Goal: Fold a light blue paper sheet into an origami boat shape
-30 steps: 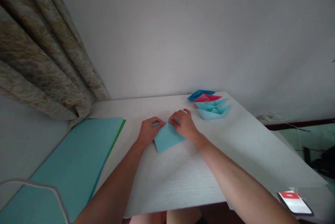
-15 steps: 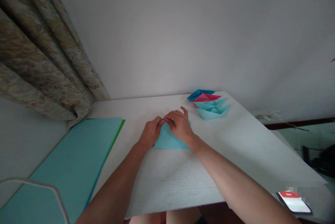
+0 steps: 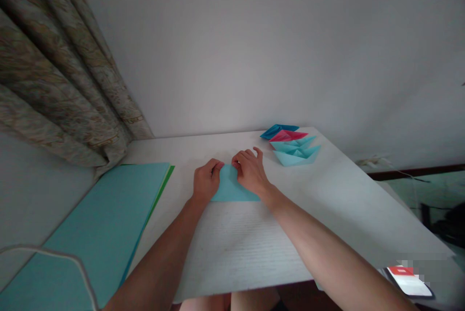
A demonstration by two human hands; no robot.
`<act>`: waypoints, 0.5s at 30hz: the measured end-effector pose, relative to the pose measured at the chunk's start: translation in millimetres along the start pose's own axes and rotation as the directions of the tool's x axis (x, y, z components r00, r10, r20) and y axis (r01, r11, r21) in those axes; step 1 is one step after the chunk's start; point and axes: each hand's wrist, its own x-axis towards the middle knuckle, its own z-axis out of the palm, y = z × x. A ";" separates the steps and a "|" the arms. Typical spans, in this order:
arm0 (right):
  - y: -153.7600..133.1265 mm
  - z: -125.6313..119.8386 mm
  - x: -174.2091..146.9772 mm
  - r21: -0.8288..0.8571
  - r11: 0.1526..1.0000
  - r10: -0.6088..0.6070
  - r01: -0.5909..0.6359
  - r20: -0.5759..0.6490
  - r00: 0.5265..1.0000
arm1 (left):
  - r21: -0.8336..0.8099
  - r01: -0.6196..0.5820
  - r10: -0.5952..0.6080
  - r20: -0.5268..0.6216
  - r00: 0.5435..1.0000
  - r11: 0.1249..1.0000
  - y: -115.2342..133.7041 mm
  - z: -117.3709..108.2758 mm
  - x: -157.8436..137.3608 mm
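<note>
Big plain white wall (image 3: pixel 254 49) behind everything, then the white surface (image 3: pixel 240 253) with faint grain lines in it, and a patterned curtain (image 3: pixel 54 73) bunched up on the left. Below the curtain there's a stack of coloured paper (image 3: pixel 94 224), light blue on top with green peeking out along the right edge.

The piece being worked on is a folded light-blue paper (image 3: pixel 234 191), sitting mid-surface right between the person's hands. Pretty tidy: flat, plain, with a crisp straight near edge. Only a short straight bit of the far edge shows between the hands, and both ends are covered, so can't tell the full outline.

The left hand (image 3: pixel 206 181) has its fingers pinched close together on the far edge, toward the left. The right hand (image 3: pixel 251 171) pinches that same edge just beside it, fingers curled in, little finger sticking up.

Off to the far right, four paper boats (image 3: pixel 296 154) sit in a close row: dark blue at the back, then pink, then two light blue. Smartphone (image 3: pixel 410 282) down in the right corner, screen lit, partly pixelated.
</note>
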 end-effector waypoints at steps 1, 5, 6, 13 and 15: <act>1.3 -0.1 0.5 -0.007 1.000 -0.002 0.002 0.002 1.000 | 0.003 0.012 -0.011 -0.003 1.000 1.000 0.2 -0.8 0.4; 8.6 -0.5 2.4 -0.033 0.999 0.002 -0.001 0.024 1.000 | 0.006 0.037 -0.037 -0.029 0.999 0.999 -1.4 -4.7 2.5; 12.1 -0.5 3.0 -0.039 0.999 0.017 -0.016 0.027 0.999 | 0.006 0.048 -0.048 -0.053 0.997 0.999 -2.7 -6.4 3.2; 60.7 4.1 5.7 0.057 0.956 0.288 -0.287 -0.013 0.958 | -0.004 0.134 -0.129 -0.304 0.944 0.991 -18.7 -30.0 10.4; 70.2 5.7 5.1 0.142 0.904 0.412 -0.402 -0.041 0.910 | -0.007 0.172 -0.161 -0.383 0.910 0.985 -21.6 -33.4 11.8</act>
